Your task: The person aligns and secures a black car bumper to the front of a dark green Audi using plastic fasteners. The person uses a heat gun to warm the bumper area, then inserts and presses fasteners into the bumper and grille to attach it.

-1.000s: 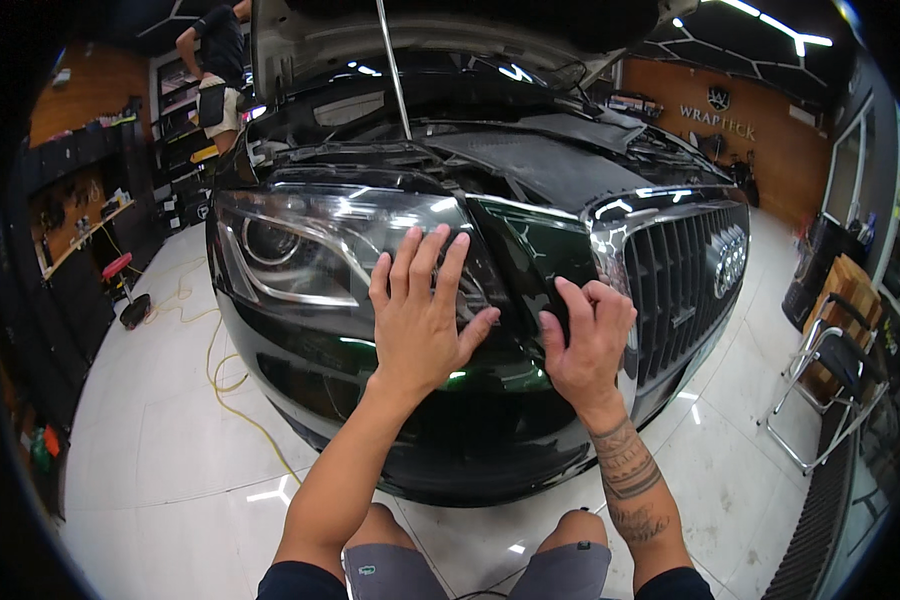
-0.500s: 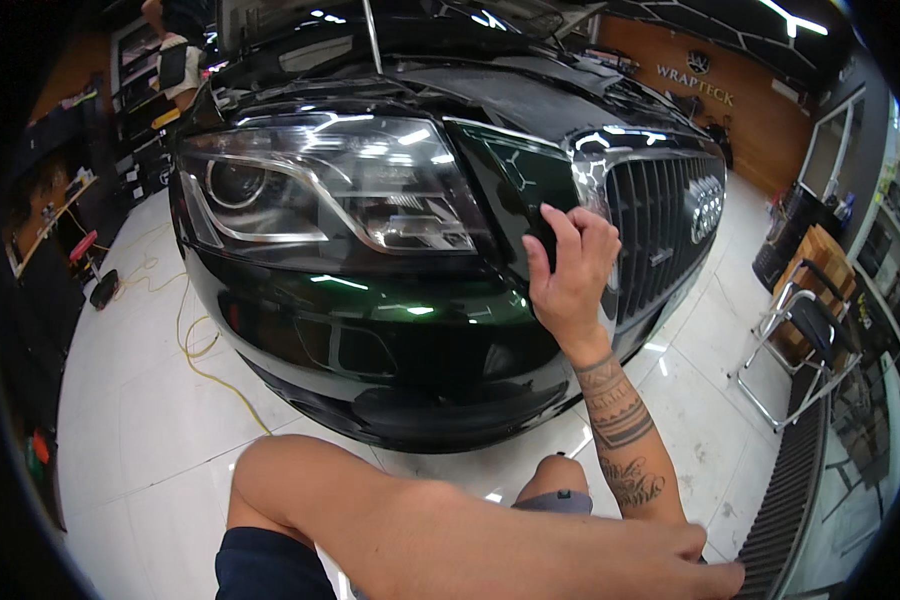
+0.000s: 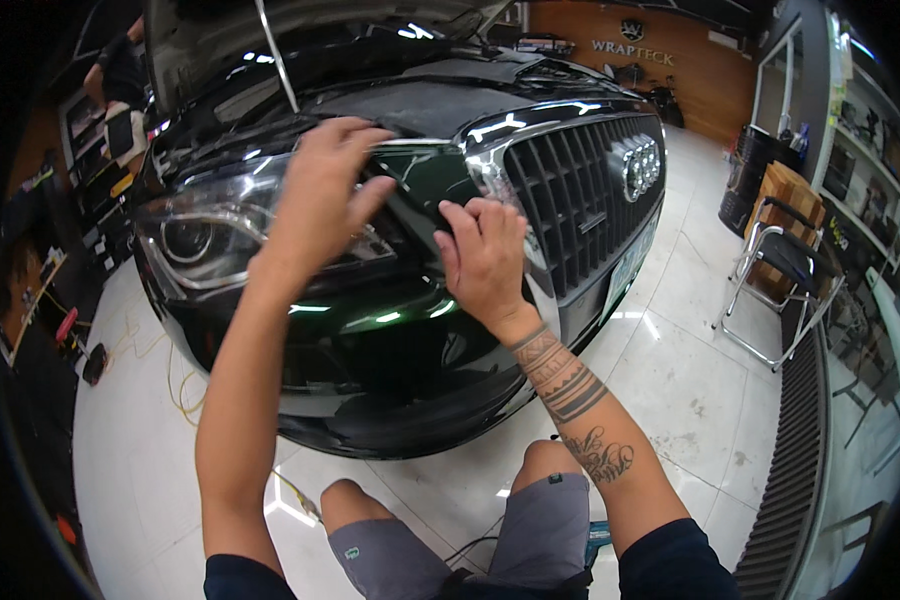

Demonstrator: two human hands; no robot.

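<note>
Filling the middle, a glossy dark-green car point(image 3: 365, 395) carries a black slatted grille point(image 3: 573, 205) at right, a clear-lensed headlight point(image 3: 192, 242) at left and a dark-green body panel point(image 3: 425, 178) between. The blurred left hand point(image 3: 322, 190) spreads unclenched before the headlight; the right hand point(image 3: 486, 255) curls at the panel, its grasp impossible to tell.

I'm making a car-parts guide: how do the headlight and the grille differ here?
The headlight is see-through, with a round lens showing inside, while the grille is dark and slatted. The left hand partly blocks the headlight from view; the grille is mostly unobstructed. Both sit at the front of the car.
</note>
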